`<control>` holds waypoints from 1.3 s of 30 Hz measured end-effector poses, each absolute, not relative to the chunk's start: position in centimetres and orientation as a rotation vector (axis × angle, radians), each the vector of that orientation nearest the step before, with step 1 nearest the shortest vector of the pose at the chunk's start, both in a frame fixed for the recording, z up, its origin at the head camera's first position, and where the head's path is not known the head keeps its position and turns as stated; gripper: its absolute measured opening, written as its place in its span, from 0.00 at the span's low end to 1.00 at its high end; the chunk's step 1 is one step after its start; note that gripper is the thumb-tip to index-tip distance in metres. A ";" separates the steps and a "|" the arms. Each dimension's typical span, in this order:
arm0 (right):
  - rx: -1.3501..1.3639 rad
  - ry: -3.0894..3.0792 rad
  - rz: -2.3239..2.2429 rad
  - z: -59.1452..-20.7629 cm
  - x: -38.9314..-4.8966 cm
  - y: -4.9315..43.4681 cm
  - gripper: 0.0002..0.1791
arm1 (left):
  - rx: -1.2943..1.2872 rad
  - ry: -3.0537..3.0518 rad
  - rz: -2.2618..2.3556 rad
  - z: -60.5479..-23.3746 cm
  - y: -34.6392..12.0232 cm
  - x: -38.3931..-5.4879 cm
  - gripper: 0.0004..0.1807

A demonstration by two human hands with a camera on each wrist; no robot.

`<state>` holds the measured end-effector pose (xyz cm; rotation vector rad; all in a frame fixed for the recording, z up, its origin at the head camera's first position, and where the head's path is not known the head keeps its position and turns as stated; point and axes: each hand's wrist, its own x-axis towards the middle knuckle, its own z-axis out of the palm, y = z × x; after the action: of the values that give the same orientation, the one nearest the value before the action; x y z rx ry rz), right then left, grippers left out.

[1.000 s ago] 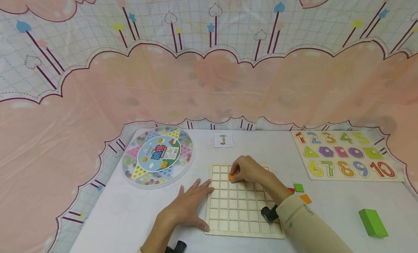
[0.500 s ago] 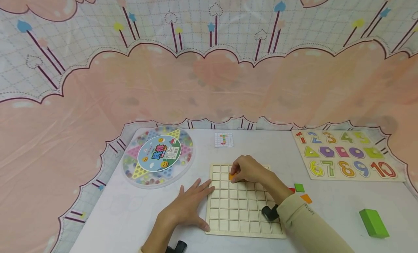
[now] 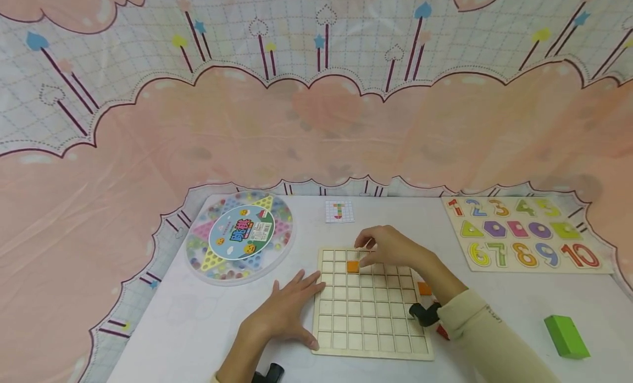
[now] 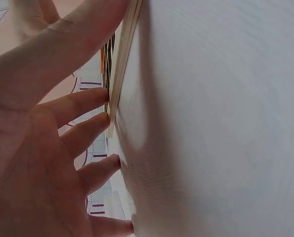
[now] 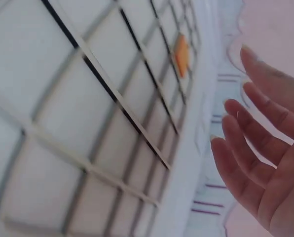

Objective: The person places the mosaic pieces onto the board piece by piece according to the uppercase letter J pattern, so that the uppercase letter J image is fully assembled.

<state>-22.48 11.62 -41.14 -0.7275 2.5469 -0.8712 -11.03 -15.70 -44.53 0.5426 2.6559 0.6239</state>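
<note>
On one white worktop, backed by a pink and white patterned cloth, lie three game boards. Largest at the centre is a pale wooden grid board of square cells, eight across and eight deep as far as the head view shows. To its left sits one round clear-lidded marble game, and at the far right one wooden number puzzle board with coloured numerals one to ten and five shapes. One small white pattern card lies beyond the grid board.

One green rectangular block stands well apart at the right edge. Two small orange square tiles show: one orange tile sits in a cell of the grid's second row, third column, and a second orange tile lies just beside the board's right edge. One red piece is mostly hidden under the cream sleeve.

Two hands are in view. The left hand lies flat with fingers spread, its fingertips and thumb touching the board's left edge. The right hand hovers over the board's far rows, just beside the seated orange tile, fingers relaxed and loosely parted, holding nothing; the right forearm covers part of the board's right columns.
</note>
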 end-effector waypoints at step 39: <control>-0.430 2.686 -1.002 -41.6 -17.4 27.5 0.24 | 0.570 2.618 0.667 -43.9 -15.6 -10.9 0.63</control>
<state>-17.42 27.49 -41.60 -0.4296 2.6865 -1.0018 -10.88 -15.59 -43.93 0.5702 2.6177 0.6673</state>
